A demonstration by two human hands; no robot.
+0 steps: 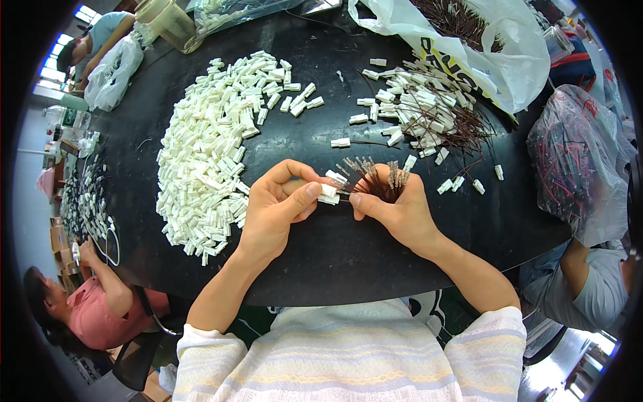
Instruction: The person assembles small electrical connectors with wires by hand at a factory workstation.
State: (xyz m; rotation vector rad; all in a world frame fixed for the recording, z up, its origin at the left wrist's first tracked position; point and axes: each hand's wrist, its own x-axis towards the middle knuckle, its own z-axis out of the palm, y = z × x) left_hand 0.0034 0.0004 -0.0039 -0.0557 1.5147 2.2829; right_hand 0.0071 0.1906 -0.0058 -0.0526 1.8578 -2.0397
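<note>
My left hand [284, 197] pinches a few white plastic connector housings [329, 193] between thumb and fingers. Close beside it, my right hand [402, 211] is closed round a bundle of dark brown wires [380, 187] with bare metal terminals fanning up at their ends. The housings and the wire tips meet between the two hands, where one wire seems to run to a housing; whether it sits inside I cannot tell. A large heap of loose white housings [204, 161] lies left of my left hand. Beyond my right hand is a pile of housings with brown wires attached [429, 107].
The black table [308, 268] curves round me. A white plastic bag [522, 67] of brown wires stands at the far right, with a clear bag of dark and red wires [569, 161] nearer. A beige container [164, 23] stands far left. Co-workers sit at left [100, 308] and right [576, 288].
</note>
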